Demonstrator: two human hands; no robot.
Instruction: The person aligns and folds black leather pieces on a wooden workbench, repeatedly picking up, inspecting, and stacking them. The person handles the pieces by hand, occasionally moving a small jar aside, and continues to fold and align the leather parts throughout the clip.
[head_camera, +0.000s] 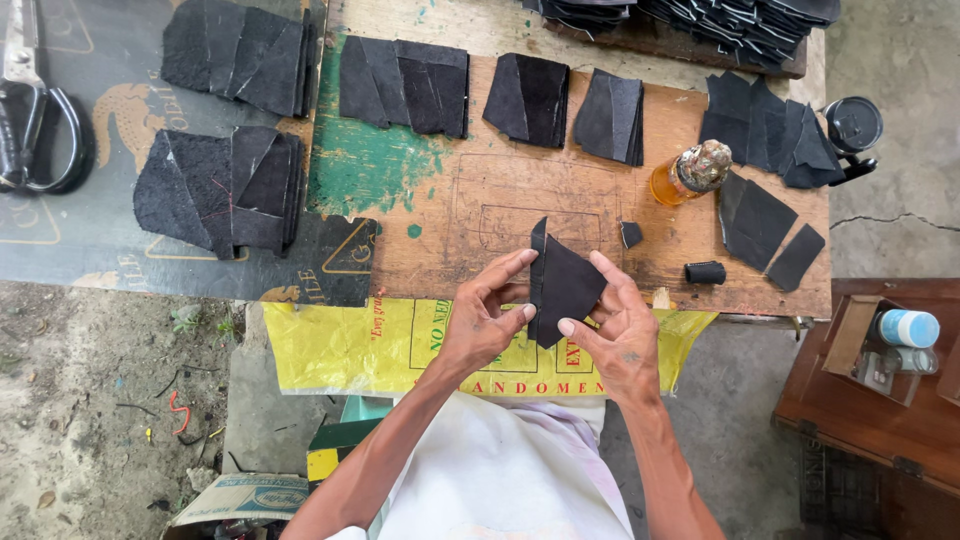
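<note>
From the head camera we look straight down on our two hands, held just in front of the near edge of a wooden workboard (520, 215). Between them we hold a black leather piece (563, 285), a flat cut shape with a narrow strip standing up along its left side. Our left hand (485, 320) pinches that left side, thumb and forefinger closed on the edge, the other fingers curled beneath. Our right hand (620, 325) grips the right side, the thumb lying across the front and the fingertips pressed to the lower corner. The piece is lifted clear of the board and hangs over a yellow plastic sheet (340, 345) that drapes from the table edge. On the board, well apart from our hands, lie several stacks of black cut pieces (405, 85) in a row along the far side, with more loose pieces (765, 225) to the right. An amber bottle (685, 175) with a crusted top lies on its side near them, probably glue, though we cannot be sure from this view. A small black cylinder (705, 272) rests near the board's front right corner. To the far left, large scissors (30, 100) lie on a dark mat (90, 235) beside two more bundles of black pieces.
</note>
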